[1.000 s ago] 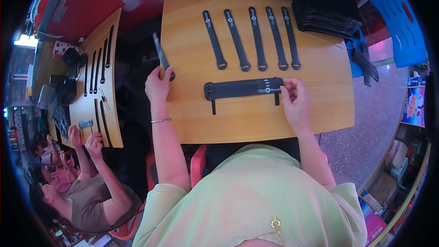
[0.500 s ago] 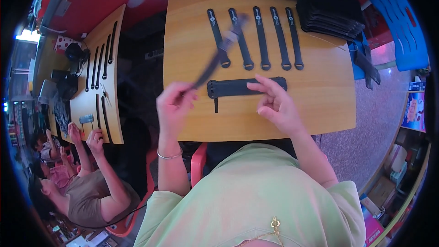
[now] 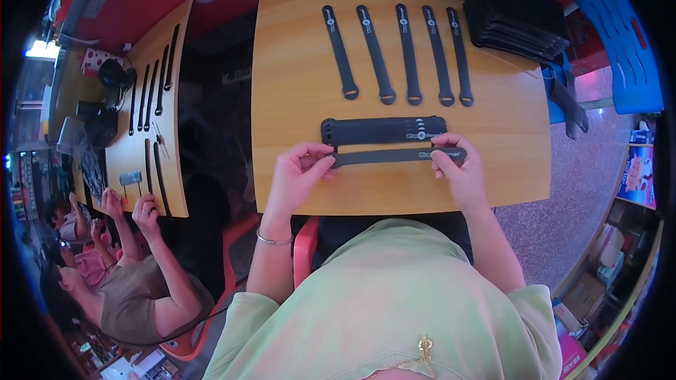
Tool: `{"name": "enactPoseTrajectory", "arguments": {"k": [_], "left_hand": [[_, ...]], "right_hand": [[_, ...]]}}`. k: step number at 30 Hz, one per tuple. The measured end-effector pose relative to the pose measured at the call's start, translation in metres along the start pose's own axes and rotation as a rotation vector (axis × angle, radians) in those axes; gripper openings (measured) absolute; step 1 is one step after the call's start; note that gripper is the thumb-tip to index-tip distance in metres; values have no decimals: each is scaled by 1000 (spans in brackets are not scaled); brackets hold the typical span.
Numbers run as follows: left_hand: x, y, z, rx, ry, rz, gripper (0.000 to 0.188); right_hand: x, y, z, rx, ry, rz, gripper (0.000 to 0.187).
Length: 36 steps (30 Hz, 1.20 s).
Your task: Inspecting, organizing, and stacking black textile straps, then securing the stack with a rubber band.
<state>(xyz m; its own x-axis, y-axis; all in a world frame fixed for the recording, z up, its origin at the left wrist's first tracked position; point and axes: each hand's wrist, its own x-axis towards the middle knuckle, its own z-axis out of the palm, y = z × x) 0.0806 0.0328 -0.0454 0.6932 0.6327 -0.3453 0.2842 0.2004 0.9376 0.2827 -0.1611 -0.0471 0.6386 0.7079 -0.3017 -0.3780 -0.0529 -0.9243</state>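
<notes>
A black strap (image 3: 384, 157) is stretched flat between my two hands, just above the wooden table (image 3: 296, 91). My left hand (image 3: 296, 176) pinches its left end and my right hand (image 3: 456, 167) pinches its right end. Right behind it lies a stack of black straps (image 3: 384, 130), side by side with the held one. Farther back, several single black straps (image 3: 405, 53) lie in a row, each with a loop at its near end.
A pile of black pouches (image 3: 517, 17) sits at the table's far right corner. A blue plastic chair (image 3: 623, 35) stands to the right. At a second wooden table (image 3: 151, 169) on the left, another person (image 3: 127, 288) handles straps. A red chair (image 3: 303, 253) is under me.
My left hand picked a strap from the table's left edge, swung it across, and now both hands hold it level in front of the stack. My right hand moved off the stack.
</notes>
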Motion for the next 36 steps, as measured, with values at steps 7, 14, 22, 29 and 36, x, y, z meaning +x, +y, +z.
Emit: {"name": "enactPoseTrajectory", "arguments": {"k": [7,14,22,29,36], "left_hand": [[12,-8,-2,-2,117,34,14],[17,-8,1,67,173,35,9],[23,-16,0,121,218,53,7],[24,-14,1,120,229,33,7],[25,-16,2,121,229,47,6]], "right_hand": [[10,8,-7,-108,74,-41,13],[12,12,-13,-320,89,-173,15],[15,14,-10,-406,140,-206,17],[16,17,-11,-442,174,-223,17],[16,15,-10,-489,196,-213,17]]}}
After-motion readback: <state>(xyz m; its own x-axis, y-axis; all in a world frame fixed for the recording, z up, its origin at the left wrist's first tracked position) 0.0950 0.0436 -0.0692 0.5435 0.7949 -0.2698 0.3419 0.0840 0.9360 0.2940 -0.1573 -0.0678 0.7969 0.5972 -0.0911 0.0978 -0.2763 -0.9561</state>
